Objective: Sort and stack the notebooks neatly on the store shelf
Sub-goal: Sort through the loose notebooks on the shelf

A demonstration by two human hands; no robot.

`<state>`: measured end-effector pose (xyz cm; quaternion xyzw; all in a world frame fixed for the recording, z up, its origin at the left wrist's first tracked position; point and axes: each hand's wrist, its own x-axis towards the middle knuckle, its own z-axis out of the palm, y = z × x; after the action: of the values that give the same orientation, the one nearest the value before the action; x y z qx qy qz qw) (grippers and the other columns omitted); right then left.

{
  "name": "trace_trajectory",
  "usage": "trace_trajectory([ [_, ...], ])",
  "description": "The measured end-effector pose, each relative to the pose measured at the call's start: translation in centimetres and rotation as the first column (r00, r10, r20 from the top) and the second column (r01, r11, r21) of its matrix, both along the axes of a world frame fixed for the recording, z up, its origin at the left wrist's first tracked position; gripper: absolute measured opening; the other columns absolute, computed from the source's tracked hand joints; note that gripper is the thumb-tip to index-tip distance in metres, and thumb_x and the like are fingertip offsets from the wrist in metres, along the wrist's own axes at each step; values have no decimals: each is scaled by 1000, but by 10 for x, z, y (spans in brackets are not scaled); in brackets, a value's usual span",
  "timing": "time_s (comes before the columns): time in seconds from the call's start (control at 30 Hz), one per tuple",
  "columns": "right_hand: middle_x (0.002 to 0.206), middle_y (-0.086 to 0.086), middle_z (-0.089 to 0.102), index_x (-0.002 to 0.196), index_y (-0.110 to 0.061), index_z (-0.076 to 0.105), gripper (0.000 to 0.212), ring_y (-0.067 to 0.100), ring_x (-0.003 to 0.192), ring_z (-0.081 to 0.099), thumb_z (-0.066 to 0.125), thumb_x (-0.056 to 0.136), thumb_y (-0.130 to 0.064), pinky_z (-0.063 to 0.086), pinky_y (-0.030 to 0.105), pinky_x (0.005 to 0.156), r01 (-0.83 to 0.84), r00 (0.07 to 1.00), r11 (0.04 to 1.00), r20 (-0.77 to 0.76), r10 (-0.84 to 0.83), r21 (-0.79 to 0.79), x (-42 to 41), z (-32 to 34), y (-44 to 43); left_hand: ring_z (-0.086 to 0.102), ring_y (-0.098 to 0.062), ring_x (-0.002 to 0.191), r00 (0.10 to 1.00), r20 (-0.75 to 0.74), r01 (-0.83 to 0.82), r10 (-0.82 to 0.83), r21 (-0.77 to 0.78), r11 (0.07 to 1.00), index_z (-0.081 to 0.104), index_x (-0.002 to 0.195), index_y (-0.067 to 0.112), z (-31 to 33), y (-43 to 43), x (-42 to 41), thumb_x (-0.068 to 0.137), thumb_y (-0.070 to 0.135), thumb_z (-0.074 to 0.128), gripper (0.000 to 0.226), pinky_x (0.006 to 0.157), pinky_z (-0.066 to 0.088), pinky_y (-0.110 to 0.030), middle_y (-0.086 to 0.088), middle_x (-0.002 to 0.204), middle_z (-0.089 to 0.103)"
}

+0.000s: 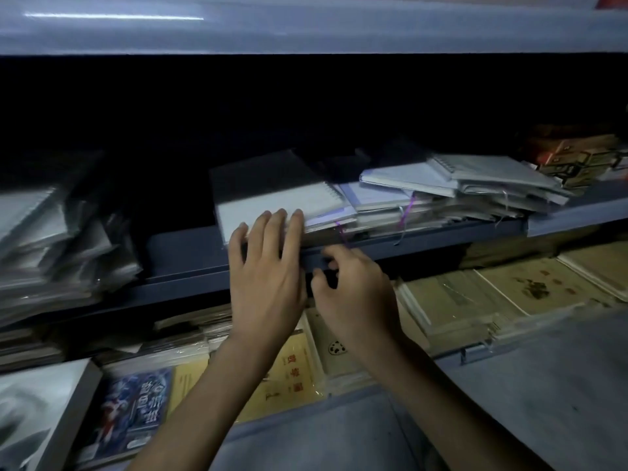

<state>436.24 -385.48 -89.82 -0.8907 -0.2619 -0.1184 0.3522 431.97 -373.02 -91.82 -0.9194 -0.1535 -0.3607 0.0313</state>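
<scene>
A spiral notebook point(272, 190) with a pale cover lies on top of a low pile on the dark blue shelf point(190, 256), near the middle. My left hand point(265, 266) rests flat with its fingertips on that notebook's front edge, fingers apart. My right hand point(353, 287) sits just right of it at the shelf's front lip, fingers curled, with nothing clearly held. More white spiral notebooks point(475, 178) lie in an untidy, fanned pile to the right, with purple ribbon markers hanging out.
A slumped heap of plastic-wrapped notebooks point(51, 246) fills the shelf's left end. Small boxes point(584, 154) stand at the far right. Below, the lower shelf holds yellow-covered books point(292, 375), a blue illustrated one point(132, 409) and tan booklets point(509, 290). An upper shelf point(306, 25) overhangs.
</scene>
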Motion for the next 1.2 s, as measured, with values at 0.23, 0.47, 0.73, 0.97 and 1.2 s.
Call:
trace_trajectory([
  [0.23,110,-6,66,128,-24,65,32,15,100,63,59,97,-31,56,37,83,47,998,998,-44,-45,45,11,-5,-10,50,-31,121,992,122,-33,43,-78,996,58,141,19,7,-3,5,77,-1,67,68,105,33,-50,-10,129,58],
  [0.47,108,-5,70,125,-23,69,30,15,96,65,62,95,-27,57,37,80,47,999,995,-23,-45,91,12,-21,-19,45,-32,97,992,91,-84,85,-14,996,60,124,15,16,-8,3,63,-11,69,66,88,35,-46,-8,108,51],
  [0.73,102,-4,68,119,-22,70,27,17,91,65,63,93,-24,58,40,76,18,1000,996,-1,-18,89,9,-25,-26,47,-31,84,987,155,48,-42,-33,998,73,130,13,17,10,-10,83,-7,76,51,70,32,-39,-8,91,48],
  [0.97,79,-7,75,92,-25,76,26,6,76,71,62,98,-46,57,27,68,34,839,877,-491,236,479,7,-8,-22,56,-27,104,945,276,224,-176,-151,963,75,130,25,1,19,-27,90,5,79,46,84,43,-46,-5,112,61],
  [1.2,107,13,78,123,-22,68,41,33,97,76,56,98,-52,58,49,95,162,505,591,-580,638,791,1,14,-25,61,-21,126,921,243,360,-303,-238,902,71,136,30,-6,14,-63,98,19,68,39,95,51,-49,7,134,67],
])
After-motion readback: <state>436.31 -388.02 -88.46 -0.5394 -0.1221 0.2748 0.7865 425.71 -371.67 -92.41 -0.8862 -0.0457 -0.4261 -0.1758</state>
